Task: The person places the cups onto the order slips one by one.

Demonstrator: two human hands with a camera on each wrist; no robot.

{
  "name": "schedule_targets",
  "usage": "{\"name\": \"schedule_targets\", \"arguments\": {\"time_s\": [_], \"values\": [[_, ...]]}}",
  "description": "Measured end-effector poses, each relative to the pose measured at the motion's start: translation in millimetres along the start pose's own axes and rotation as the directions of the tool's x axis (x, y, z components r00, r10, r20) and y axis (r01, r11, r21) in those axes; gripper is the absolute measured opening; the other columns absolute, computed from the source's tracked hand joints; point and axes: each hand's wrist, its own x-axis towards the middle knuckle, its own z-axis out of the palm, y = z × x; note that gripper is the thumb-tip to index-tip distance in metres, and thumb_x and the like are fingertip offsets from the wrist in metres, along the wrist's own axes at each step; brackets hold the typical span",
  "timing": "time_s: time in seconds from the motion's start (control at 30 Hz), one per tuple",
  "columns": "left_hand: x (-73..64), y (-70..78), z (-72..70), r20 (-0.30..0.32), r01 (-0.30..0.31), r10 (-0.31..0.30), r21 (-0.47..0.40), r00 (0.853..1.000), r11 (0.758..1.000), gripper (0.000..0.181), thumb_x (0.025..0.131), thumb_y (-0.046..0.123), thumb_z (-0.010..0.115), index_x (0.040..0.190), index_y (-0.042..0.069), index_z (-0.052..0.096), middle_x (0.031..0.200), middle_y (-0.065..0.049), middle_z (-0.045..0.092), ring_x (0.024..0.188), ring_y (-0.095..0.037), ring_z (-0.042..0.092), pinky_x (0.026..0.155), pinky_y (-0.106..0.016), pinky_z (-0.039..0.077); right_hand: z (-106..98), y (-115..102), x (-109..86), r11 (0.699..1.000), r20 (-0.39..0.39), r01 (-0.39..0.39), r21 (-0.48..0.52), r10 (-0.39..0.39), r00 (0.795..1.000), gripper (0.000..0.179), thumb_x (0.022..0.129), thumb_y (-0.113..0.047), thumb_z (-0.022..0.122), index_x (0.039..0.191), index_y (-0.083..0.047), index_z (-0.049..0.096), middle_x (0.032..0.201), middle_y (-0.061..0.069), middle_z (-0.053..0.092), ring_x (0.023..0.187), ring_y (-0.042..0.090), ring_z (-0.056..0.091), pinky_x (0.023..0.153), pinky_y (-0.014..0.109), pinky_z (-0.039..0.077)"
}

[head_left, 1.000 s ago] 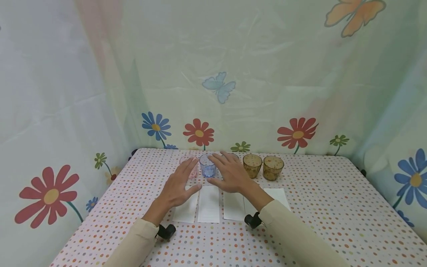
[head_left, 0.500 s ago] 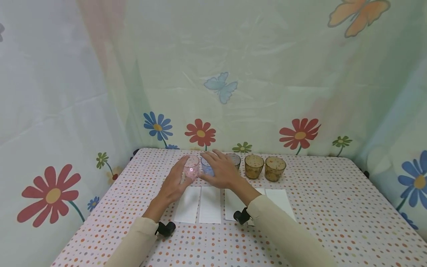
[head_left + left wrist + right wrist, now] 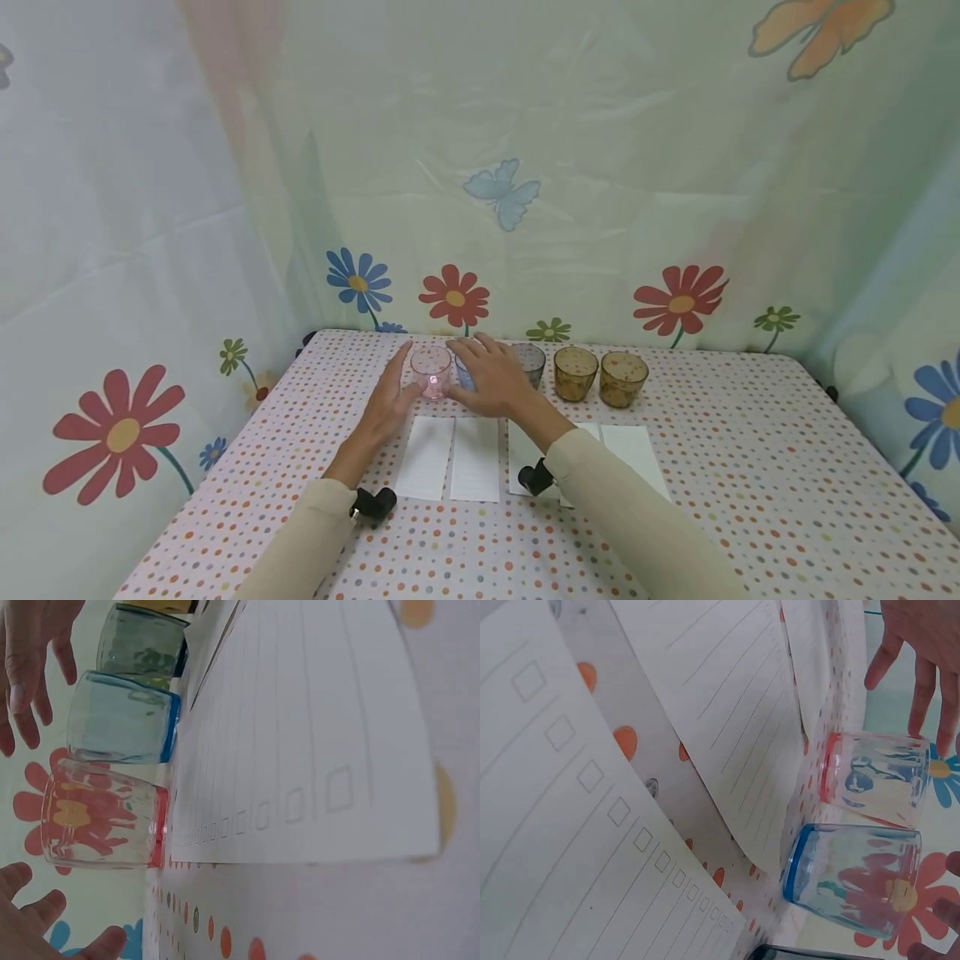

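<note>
A row of small clear glasses stands upright along the back of the table. My left hand [image 3: 384, 408] is beside the pink glass [image 3: 431, 375] at the row's left end, fingers straight and thumb apart. In the left wrist view its fingertips [image 3: 45, 907] show a gap from that glass. My right hand [image 3: 491, 379] hangs over the blue glass [image 3: 463, 377], with fingers spread and pointing left; it hides much of that glass in the head view. To its right are a grey glass [image 3: 531, 360] and two amber glasses [image 3: 575, 383]. Both hands hold nothing.
Several white paper slips lie in front of the glasses, among them a left slip [image 3: 424, 458] and a right slip [image 3: 637, 458]. Ruled lines and small boxes mark a slip [image 3: 300, 750] up close. A dotted cloth covers the table [image 3: 750, 467]; a flowered curtain [image 3: 600, 208] hangs behind.
My right hand has moved left, from in front of the grey glass to over the blue one. My left hand has shifted slightly left, and the pink glass now shows fully between the hands.
</note>
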Motion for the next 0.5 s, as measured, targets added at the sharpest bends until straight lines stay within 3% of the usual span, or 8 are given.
{"name": "schedule_targets", "arguments": {"time_s": [0.27,0.5], "values": [[5.0,-6.5,-0.6,-0.005,0.027,-0.028,-0.157,1.000,0.987,0.071,0.102,0.036,0.043,0.164,0.019,0.013,0.169,-0.010,0.015,0.155,-0.036,0.015,0.123,-0.062,0.014,5,-4,9.3,1.000,0.022,0.003,-0.020,-0.002,1.000,0.077,0.093,-0.060,0.057,0.157,-0.020,0.039,0.158,0.007,0.045,0.149,0.035,0.033,0.118,0.060,0.032],[10.7,-11.3,-2.9,-0.011,0.118,-0.122,-0.205,0.992,0.972,0.066,0.104,0.036,0.036,0.164,0.022,0.011,0.169,-0.013,0.017,0.153,-0.041,0.020,0.121,-0.064,0.018,9,-7,18.9,1.000,0.051,0.018,-0.022,-0.017,0.999,0.078,0.094,-0.060,0.058,0.158,-0.020,0.037,0.159,0.006,0.043,0.151,0.033,0.031,0.120,0.058,0.029]]}}
